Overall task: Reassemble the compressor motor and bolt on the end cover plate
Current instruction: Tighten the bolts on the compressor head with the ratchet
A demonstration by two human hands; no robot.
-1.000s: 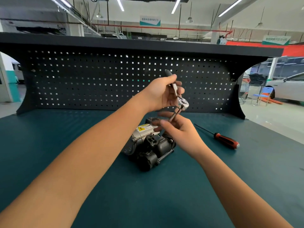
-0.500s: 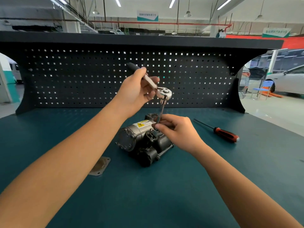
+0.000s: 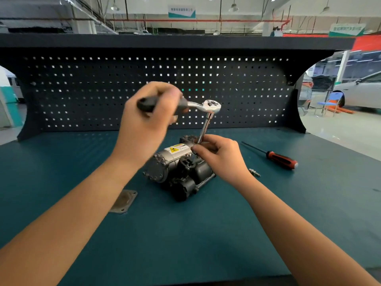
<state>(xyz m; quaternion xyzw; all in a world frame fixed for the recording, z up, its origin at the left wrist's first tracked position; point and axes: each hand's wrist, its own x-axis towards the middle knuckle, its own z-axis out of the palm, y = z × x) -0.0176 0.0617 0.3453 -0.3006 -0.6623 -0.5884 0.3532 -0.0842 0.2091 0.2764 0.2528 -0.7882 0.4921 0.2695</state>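
Compressor motor [image 3: 179,172] sits on the green bench top [image 3: 185,234], about the middle, its yellow warning label facing up. The left hand [image 3: 148,118], blurred, has its fingers wrapped round the black handle of a ratchet wrench [image 3: 206,106] held above the motor. From the ratchet head an extension bar [image 3: 204,129] runs down to the motor's top, where the right hand [image 3: 220,157] pinches its lower end with curled fingertips. A flat end cover plate [image 3: 123,201] lies on the bench, near and left of the motor. To the right lie a small metal fitting [image 3: 254,172] and, farther off, a red-handled screwdriver [image 3: 276,157]. A dark pegboard [image 3: 82,89] backs the bench.
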